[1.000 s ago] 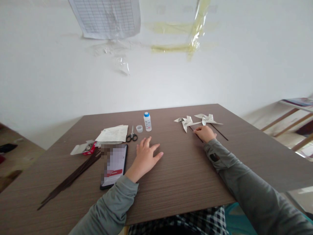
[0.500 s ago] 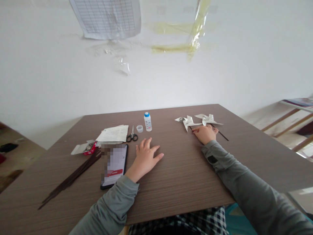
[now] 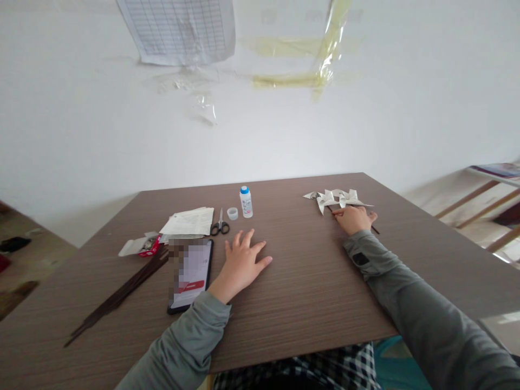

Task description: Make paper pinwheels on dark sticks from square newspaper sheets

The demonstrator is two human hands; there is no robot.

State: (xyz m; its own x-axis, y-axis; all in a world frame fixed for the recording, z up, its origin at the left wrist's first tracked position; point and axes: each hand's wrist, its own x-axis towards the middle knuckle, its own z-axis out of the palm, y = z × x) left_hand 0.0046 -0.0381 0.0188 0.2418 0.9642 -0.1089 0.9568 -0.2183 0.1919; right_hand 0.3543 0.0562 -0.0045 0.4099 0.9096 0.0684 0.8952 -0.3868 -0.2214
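My left hand [image 3: 242, 262] lies flat on the brown table [image 3: 300, 287] with its fingers spread, just right of a black phone [image 3: 190, 274]. My right hand [image 3: 355, 219] rests at the far right of the table with its fingers curled around the dark stick of a white paper pinwheel [image 3: 324, 200]. A second paper pinwheel [image 3: 349, 198] lies touching the first, just beyond my knuckles. Both sleeves are grey-green.
Small scissors [image 3: 220, 223], a white glue bottle with a blue cap [image 3: 245, 202], a clear cap [image 3: 232, 213], folded papers [image 3: 188, 222], a red-and-white box [image 3: 140, 245] and a bundle of dark sticks [image 3: 117, 296] lie on the left half. A white wall rises behind.
My right hand has slid to the right, and the left pinwheel moved with it until it touches the second pinwheel. My left hand has stayed in place.
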